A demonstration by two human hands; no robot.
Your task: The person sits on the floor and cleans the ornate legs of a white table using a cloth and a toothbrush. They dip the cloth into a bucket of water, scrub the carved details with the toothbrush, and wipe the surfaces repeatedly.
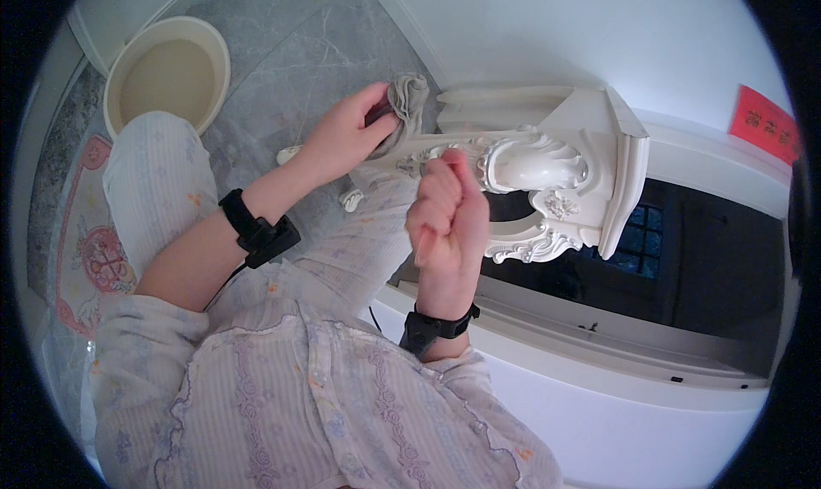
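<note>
My left hand grips a bunched grey cloth beside a white carved console table. The cloth's folds hang past my thumb near the table's carved edge. Curled into a fist, my right hand is in front of the table's ornate apron, and no object shows in it. Whether the fist touches the carving I cannot tell. Scrolls, a smooth shell-like bulge and a small flower relief decorate the table. Two carved feet, one of them the nearer foot, show on the floor beyond my knee.
A cream basin of cloudy water stands on the grey marble-patterned floor by my left knee. Left of my leg lies a pink-bordered mat. A dark window and a red paper with writing are at the right.
</note>
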